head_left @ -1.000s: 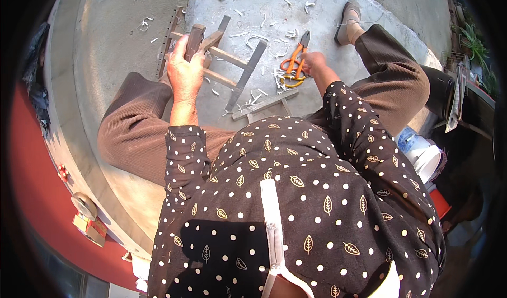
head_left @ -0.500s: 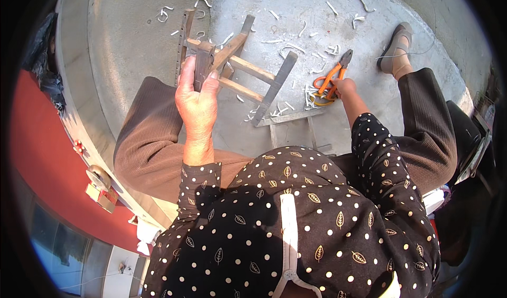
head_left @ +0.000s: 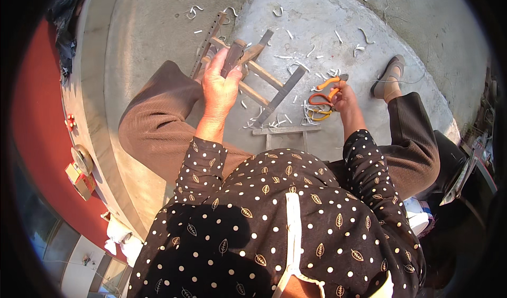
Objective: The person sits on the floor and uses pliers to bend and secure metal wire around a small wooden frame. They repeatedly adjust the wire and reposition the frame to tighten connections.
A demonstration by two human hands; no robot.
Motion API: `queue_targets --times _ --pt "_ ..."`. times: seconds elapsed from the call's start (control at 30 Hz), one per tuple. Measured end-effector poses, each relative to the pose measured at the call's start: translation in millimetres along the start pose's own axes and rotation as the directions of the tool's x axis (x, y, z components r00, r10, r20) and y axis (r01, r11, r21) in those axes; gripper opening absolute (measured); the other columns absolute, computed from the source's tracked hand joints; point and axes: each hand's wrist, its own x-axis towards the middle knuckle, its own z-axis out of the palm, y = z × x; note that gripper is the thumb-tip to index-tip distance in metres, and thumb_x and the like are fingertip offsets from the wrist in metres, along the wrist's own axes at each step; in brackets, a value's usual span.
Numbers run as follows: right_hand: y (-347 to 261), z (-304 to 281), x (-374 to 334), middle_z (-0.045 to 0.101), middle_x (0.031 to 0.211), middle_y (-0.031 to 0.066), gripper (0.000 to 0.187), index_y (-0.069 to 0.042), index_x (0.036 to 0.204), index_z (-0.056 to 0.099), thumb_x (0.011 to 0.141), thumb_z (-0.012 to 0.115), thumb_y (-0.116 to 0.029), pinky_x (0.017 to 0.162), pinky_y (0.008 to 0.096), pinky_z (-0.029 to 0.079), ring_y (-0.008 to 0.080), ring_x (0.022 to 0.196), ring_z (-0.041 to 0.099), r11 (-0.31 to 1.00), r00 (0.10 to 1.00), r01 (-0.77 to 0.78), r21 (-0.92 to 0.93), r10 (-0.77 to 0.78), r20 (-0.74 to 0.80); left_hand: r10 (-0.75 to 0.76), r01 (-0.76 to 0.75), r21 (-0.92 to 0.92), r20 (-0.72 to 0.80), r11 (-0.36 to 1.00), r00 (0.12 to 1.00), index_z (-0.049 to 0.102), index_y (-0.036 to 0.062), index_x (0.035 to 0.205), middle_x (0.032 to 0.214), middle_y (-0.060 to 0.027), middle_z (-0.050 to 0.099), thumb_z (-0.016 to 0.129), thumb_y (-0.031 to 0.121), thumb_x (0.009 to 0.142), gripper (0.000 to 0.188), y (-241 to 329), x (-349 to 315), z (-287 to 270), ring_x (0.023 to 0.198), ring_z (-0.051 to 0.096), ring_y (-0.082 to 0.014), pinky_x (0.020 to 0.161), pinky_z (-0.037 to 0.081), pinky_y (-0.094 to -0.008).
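My left hand (head_left: 219, 84) is closed around a dark wooden leg (head_left: 232, 57) of a small wooden stool frame (head_left: 266, 76). The frame lies tipped on the ground, with pale rungs between dark legs. To the right, my right hand (head_left: 344, 98) grips the orange handles of a pair of pliers (head_left: 328, 83). The dark jaws point away to the right. Just below the pliers is a pair of scissors with red and yellow loops (head_left: 319, 100); their blades cannot be made out. White cut strips (head_left: 310, 113) lie around them.
Right before me stands a low wooden bench or stool (head_left: 288, 131). Curled white scraps (head_left: 359, 49) are strewn over the concrete ground (head_left: 317, 12). A perforated dark strip (head_left: 211, 36) is at the frame's left. A thin wire crosses near my right shoe (head_left: 388, 76).
The whole view has shifted. My right hand has taken a higher grip on the pliers, which have turned and drawn slightly away from the scissors. My left hand keeps its hold on the stool leg.
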Motion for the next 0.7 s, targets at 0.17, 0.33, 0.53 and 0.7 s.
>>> queue_targets --times 0.17,0.33,0.53,0.7 --pt "-34.0 19.8 -61.2 0.057 0.067 0.0012 0.007 -0.007 0.084 0.056 0.083 0.059 -0.014 0.040 0.0203 0.035 0.0090 0.048 0.048 0.985 0.925 0.118 -0.127 -0.063 0.374 -0.054 0.052 0.060 0.025 0.997 0.998 0.057 0.0037 0.124 0.110 -0.0136 0.063 0.069 0.010 0.075 0.050 -3.5 -2.5 3.0 0.099 0.061 -0.0223 0.088 0.047 -0.0339" --pt "-43.0 66.5 -195.6 0.058 0.069 0.0042 0.009 -0.002 0.084 0.058 0.078 0.061 -0.009 0.054 0.0246 0.042 0.0099 0.056 0.052 0.657 0.665 0.719 -0.225 -0.556 0.498 -0.023 0.023 0.113 -0.004 0.993 1.000 0.058 0.0091 0.124 0.108 -0.0155 0.063 0.070 0.014 0.073 0.053 -13.2 -2.5 6.0 0.098 0.062 -0.0271 0.087 0.048 -0.0365" --pt "-10.8 54.7 -287.1 0.060 0.072 0.0054 0.011 -0.001 0.087 0.061 0.080 0.064 -0.009 0.052 0.0227 0.041 0.0095 0.056 0.052 0.650 0.412 0.758 0.060 -0.548 0.728 -0.015 0.013 0.120 0.019 0.993 1.000 0.060 0.0101 0.120 0.109 -0.0148 0.064 0.070 0.017 0.072 0.049 -6.4 -9.6 4.8 0.102 0.059 -0.0318 0.087 0.047 -0.0401" --pt "51.5 48.6 -282.7 0.059 0.063 0.0032 0.031 -0.003 0.084 0.060 0.090 0.061 -0.033 0.036 0.0205 0.034 0.0078 0.044 0.049 0.722 0.714 0.584 -0.370 -0.242 0.657 0.004 -0.010 0.147 0.046 0.989 0.999 0.060 0.0101 0.120 0.111 -0.0129 0.064 0.069 0.018 0.072 0.049 -3.4 -10.5 11.5 0.106 0.057 -0.0308 0.091 0.046 -0.0399"
